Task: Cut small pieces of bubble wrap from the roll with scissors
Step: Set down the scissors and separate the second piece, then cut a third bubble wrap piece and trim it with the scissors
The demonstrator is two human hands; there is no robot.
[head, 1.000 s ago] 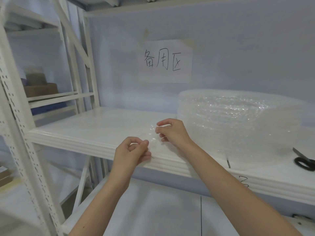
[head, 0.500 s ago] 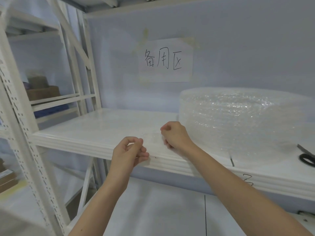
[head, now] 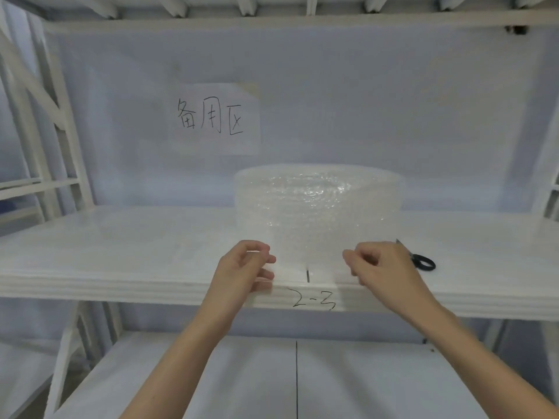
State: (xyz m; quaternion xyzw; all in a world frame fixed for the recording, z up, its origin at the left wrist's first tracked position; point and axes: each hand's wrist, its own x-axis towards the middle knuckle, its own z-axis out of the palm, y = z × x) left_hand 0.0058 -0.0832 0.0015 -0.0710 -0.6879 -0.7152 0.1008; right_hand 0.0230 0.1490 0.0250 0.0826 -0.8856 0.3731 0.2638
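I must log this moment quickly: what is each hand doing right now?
Left hand: closed, pinching the left edge of the clear bubble wrap sheet.
Right hand: closed, pinching the sheet's right edge.

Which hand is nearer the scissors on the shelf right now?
The right hand. It sits just left of the scissors, partly covering their blades. The left hand is farther left, across the stretched bubble wrap sheet that both hands pinch.
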